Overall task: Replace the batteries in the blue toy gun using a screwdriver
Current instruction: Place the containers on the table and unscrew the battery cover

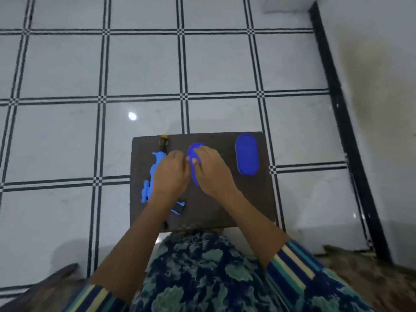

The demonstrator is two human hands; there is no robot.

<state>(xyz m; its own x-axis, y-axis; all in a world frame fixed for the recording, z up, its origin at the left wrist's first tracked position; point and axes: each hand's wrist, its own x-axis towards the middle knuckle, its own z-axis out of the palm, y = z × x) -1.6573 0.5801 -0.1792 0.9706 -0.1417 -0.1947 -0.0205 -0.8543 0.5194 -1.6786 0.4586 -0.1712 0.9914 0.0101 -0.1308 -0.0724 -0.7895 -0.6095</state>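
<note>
At the desk (202,210) centre, the right grip (211,170) curls over a blue oval box (197,146); the left grip's (171,174) closure cannot be told. Tipped, the box could spill whatever it holds off the near edge.

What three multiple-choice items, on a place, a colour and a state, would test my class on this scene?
1. Where on the board does the gun lie? A left side; B right side; C middle.
2. What colour is the right oval? A red; B blue; C green.
3. What are the left hand and right hand doing? A idle and far apart; B both at the middle oval; C raised out of view.

Key: A, the gun lies along the board's left edge; B, that oval is plainly blue; B, the hands meet at the middle oval.
</note>
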